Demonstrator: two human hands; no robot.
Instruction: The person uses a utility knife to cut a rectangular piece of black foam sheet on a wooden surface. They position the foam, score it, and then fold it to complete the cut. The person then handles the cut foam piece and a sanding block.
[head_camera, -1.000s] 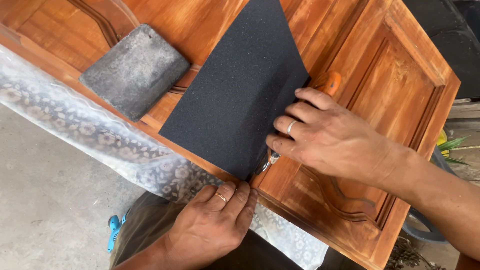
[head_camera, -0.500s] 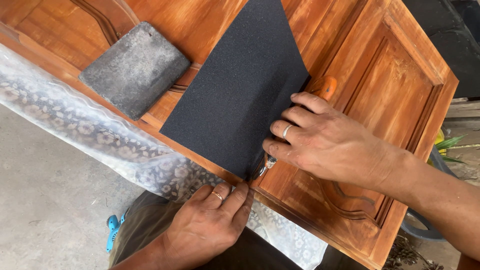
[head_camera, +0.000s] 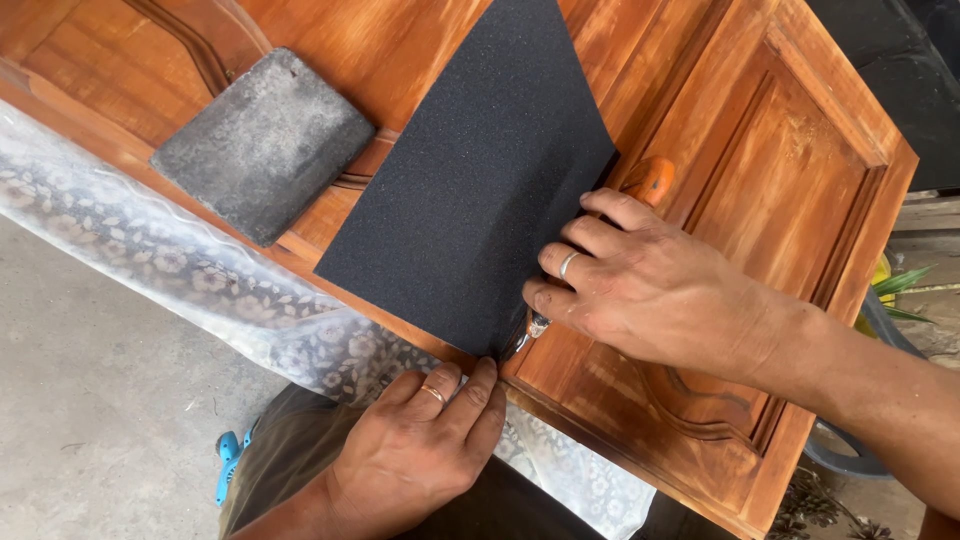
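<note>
A: Since the left hand is nearest, start there. What's it doing?

B: Fingertips pin the near corner of the big black rough sandpaper sheet at the edge of the carved orange-brown wooden door panel. Flat press, fingers together, nothing clasped.

A: And the right hand?

B: Just beyond, at the sheet's right edge, grip closed on an orange-handled cutter w/ a metal tip; tip sits near the pinned corner. Looks like a cut along a fold. I'd say keep the blade low, pull steady, left fingers clear of the line.

A: Where's the sheet lying?

B: Flat on the panel, running diagonally away. Farther left, a grey worn square pad rests on the wood, apart from the sheet. Floral clear plastic sheeting hangs under the panel's near edge.
</note>
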